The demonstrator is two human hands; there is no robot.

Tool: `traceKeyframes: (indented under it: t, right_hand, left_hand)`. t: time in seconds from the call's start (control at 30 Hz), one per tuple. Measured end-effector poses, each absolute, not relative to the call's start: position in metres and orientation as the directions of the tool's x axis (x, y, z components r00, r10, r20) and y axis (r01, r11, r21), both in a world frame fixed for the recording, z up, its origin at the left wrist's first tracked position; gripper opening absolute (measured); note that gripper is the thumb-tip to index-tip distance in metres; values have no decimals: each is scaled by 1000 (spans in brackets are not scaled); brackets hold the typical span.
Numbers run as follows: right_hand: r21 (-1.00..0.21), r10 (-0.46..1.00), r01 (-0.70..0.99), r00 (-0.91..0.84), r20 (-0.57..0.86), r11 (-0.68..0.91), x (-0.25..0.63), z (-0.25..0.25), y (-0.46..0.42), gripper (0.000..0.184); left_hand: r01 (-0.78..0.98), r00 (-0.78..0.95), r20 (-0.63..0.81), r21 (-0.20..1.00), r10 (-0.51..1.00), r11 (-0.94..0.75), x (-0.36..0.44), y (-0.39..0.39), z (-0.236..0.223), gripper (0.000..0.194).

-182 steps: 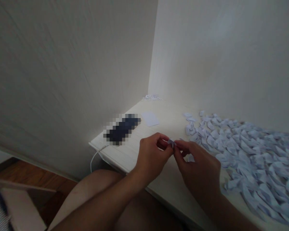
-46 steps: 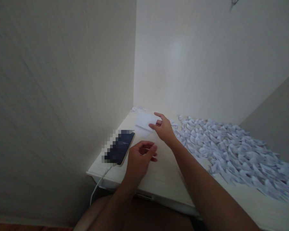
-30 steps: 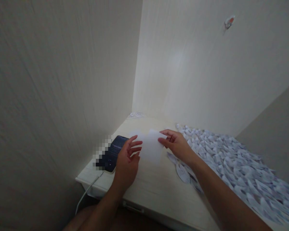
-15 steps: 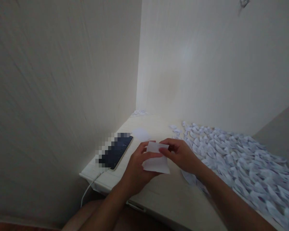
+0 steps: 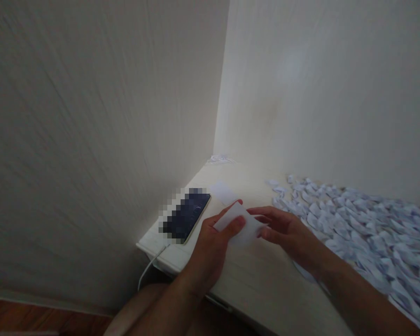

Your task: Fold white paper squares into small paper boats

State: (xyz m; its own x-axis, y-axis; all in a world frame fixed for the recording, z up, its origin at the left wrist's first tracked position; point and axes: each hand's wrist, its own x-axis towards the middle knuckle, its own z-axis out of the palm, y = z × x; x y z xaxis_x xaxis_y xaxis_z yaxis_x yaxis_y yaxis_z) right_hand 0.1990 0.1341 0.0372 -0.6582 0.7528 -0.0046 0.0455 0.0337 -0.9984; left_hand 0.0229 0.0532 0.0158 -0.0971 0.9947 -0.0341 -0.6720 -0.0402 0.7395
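A small white square of paper [image 5: 252, 226] is held above the table, turned so that a corner points up. My left hand [image 5: 213, 238] grips its left side, thumb lying across the top face and fingers underneath. At the paper's right corner, my right hand [image 5: 283, 231] has its fingers bent behind the edge and its thumb in front, closed on that corner. The corner looks slightly lifted between them. Another white sheet of paper [image 5: 222, 190] lies flat on the table just beyond my left hand.
A phone [image 5: 192, 212], partly pixelated, lies left of my hands, with a white cable [image 5: 149, 266] hanging off the table edge. Many twisted white paper pieces [image 5: 367, 228] cover the right side. Walls [image 5: 283, 93] rise behind and to the left.
The paper has been turned from level to cornerwise. My left thumb now presses on its face, and my right hand has shifted from its top edge to its right corner. The view has swung left.
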Motion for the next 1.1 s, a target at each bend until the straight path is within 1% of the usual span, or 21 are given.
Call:
traceKeyframes:
  t: [0.07,0.13,0.23,0.3,0.33,0.37,0.43,0.47,0.5,0.53,0.57,0.67,0.7,0.77,0.87,0.97,1.03,1.1]
  right_hand:
    - [-998,812,57,-581,-61,-35,193,34,132,30]
    - [-996,864,19,-496,-89,-92,188,33,129,31]
    - [-991,917,-52,-387,-93,-122,183,34,127,36]
    - [-994,945,-58,-320,-70,-94,183,34,129,37]
    - [-996,954,-41,-295,-61,-76,184,35,130,37]
    - [-998,960,-15,-276,-53,-60,186,35,131,38]
    - [-998,959,48,-278,-49,-37,190,36,134,38]
    - [-996,953,81,-298,-51,-28,192,37,134,38]
    - [-993,945,115,-323,-54,-17,194,39,135,37]
    - [-988,937,154,-346,-52,2,196,41,135,36]
    - [-980,931,195,-362,-42,31,197,42,135,35]
    - [-951,926,272,-375,38,149,198,45,134,32]
    - [-945,927,272,-369,70,180,197,45,134,30]
    - [-946,930,241,-346,126,218,196,44,134,31]
    - [-939,933,222,-308,188,262,195,42,135,38]
    - [-914,927,255,-291,239,315,195,44,133,36]
    - [-914,927,250,-282,248,320,195,45,130,33]
    - [-915,924,237,-284,257,328,195,47,127,30]
  left_hand:
    - [-713,-100,-80,701,992,-15,27,54,16,57]
    - [-688,-138,-91,725,986,-29,29,54,16,51]
    - [-546,-215,-38,833,976,-88,29,54,17,36]
    - [-425,-229,55,893,972,-151,25,52,17,31]
    - [-377,-213,116,906,970,-191,22,50,17,32]
    - [-341,-176,180,911,968,-231,19,49,17,38]
    - [-299,-41,286,911,957,-285,13,45,16,58]
    - [-275,37,317,915,948,-295,10,43,16,66]
    - [-233,107,332,925,937,-301,8,42,16,70]
    - [-170,158,339,934,927,-313,6,41,16,68]
    - [-90,186,346,938,919,-335,5,42,16,62]
    - [149,199,389,895,900,-420,4,45,15,32]
    - [203,197,402,875,894,-439,4,46,15,25]
    - [266,184,417,851,890,-453,4,48,14,18]
    - [306,133,432,838,892,-451,4,49,13,15]
    - [290,63,425,858,903,-424,7,49,13,13]
    - [235,13,399,890,917,-391,10,49,13,11]
    - [141,-57,363,925,930,-353,14,50,13,9]
